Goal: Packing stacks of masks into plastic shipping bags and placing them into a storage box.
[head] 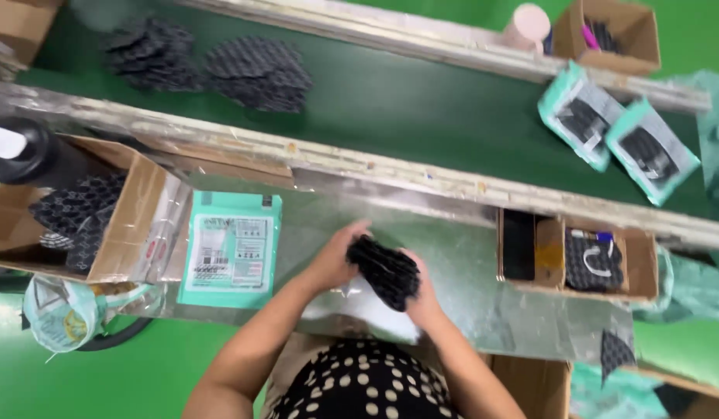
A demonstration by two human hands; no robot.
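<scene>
Both hands are gathering a small stack of black patterned fabric pieces [384,271] just above the grey metal worktop [468,271] — the left hand [334,260] clasps its near edge, the right hand [421,293] cups the far side, fingers pressed closed against it. By the look of it, squaring the stack is the step in hand. A teal flat pouch [231,250] lies just left — bagging would call for one freed hand.

Lay flat on the steel table [483,271], just left of the hands: a teal rectangular pouch [232,250] bearing a white label [231,254]. Rested farther off on the green belt [421,109], upper right, side by side and tilted: two teal pouches [583,116] [651,151] with clear fronts showing dark contents. Stood nearby: open brown cartons [131,221] [635,268] [639,27].
</scene>
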